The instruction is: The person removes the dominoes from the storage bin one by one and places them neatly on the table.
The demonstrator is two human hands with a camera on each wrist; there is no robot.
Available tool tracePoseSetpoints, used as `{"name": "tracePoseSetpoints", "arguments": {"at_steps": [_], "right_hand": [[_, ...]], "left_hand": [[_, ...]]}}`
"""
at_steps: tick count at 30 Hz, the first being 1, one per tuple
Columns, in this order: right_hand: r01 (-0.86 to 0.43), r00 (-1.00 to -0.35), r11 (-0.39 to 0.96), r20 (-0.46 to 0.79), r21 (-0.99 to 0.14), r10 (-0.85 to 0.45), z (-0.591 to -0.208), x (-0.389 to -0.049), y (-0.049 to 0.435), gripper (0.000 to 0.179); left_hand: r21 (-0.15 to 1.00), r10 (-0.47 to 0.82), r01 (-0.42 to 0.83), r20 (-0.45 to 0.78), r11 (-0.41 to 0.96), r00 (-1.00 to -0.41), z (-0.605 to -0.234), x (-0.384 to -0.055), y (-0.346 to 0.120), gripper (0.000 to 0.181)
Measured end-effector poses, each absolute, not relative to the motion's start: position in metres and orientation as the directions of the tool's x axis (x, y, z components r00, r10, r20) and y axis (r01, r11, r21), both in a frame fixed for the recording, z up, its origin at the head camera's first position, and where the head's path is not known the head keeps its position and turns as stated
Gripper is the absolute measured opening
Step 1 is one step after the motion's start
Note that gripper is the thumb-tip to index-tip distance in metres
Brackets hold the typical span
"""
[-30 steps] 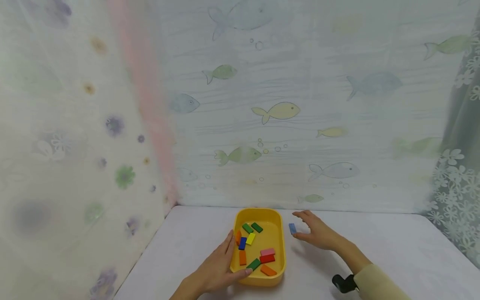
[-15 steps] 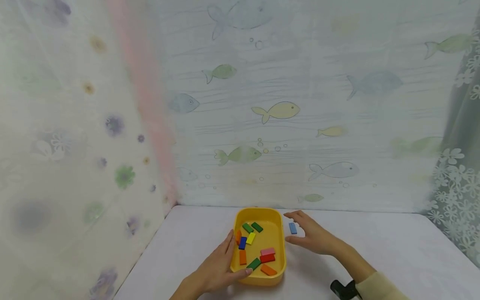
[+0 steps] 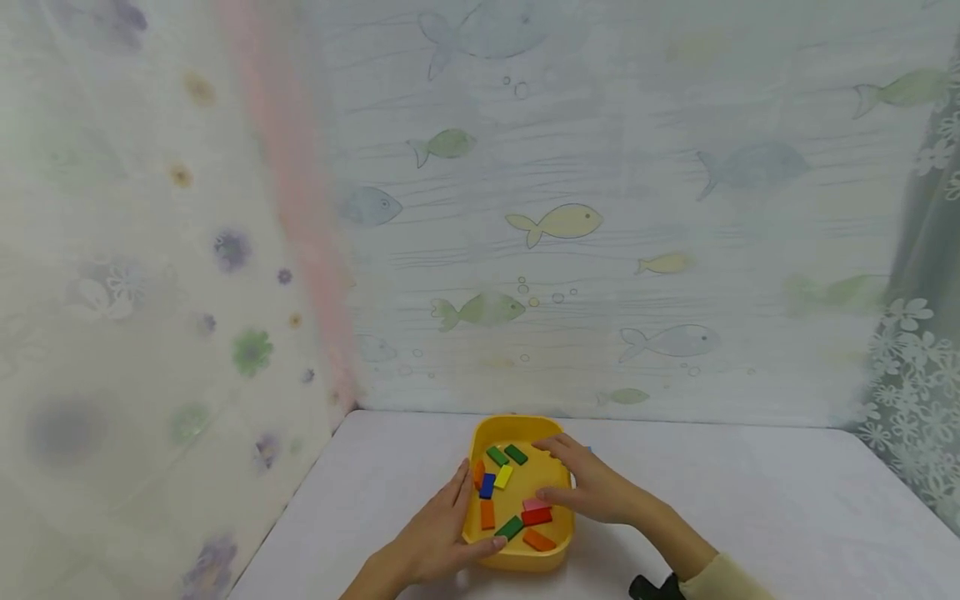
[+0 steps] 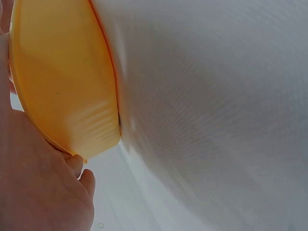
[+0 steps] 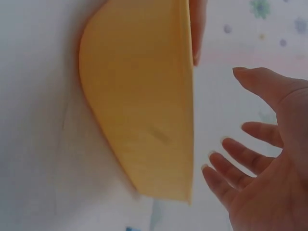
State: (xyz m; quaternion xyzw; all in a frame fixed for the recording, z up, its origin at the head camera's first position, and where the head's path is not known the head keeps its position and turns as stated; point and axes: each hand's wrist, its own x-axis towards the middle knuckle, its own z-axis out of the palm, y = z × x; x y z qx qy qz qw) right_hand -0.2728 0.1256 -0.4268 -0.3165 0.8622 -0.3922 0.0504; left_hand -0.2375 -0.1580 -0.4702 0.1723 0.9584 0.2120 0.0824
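A yellow plastic tray (image 3: 517, 564) stands on the white table with several small coloured blocks lying in it, among them a yellow block (image 3: 503, 477), a dark blue block (image 3: 487, 486) and a red block (image 3: 537, 517). My left hand (image 3: 442, 529) holds the tray at its left side, fingers along the outer wall and thumb over the near rim. Over the tray's right side hovers my right hand (image 3: 596, 487), thumb and fingers apart and nothing between them. Its thumb overlaps the pink block (image 3: 536, 505) in the head view. A light blue block (image 5: 132, 229) lies outside the tray, mostly hidden behind this hand in the head view.
A white cloth covers the table (image 3: 735, 500). Behind it hangs a curtain (image 3: 570, 350) printed with fish, and a flowered curtain (image 3: 187, 350) closes off the left side. A black device (image 3: 654, 588) sits at my right wrist.
My right hand has moved left from around the light blue block to above the tray. That block stays on the table. My left hand and the tray hold still.
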Motion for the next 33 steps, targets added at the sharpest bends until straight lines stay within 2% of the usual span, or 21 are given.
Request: {"name": "tracePoseSetpoints", "arguments": {"at_steps": [10, 23, 28, 33], "right_hand": [[-0.471, -0.806, 0.481, 0.140, -0.739, -0.575, -0.442, -0.281, 0.080, 0.062], [-0.379, -0.876, 0.552, 0.096, -0.743, -0.472, -0.462, -0.291, 0.039, 0.070], [-0.328, -0.900, 0.605, 0.045, -0.725, -0.434, -0.467, -0.293, 0.031, 0.073], [-0.340, -0.899, 0.635, 0.042, -0.694, -0.436, -0.464, -0.294, 0.023, 0.069]], "left_hand": [[0.439, 0.397, 0.343, -0.036, 0.830, -0.917, -0.471, -0.238, -0.160, 0.112], [0.428, 0.448, 0.419, 0.037, 0.801, -0.893, -0.471, -0.231, -0.160, 0.109], [0.416, 0.446, 0.419, 0.035, 0.808, -0.895, -0.471, -0.232, -0.160, 0.108], [0.405, 0.436, 0.403, 0.012, 0.821, -0.900, -0.469, -0.233, -0.161, 0.110]]}}
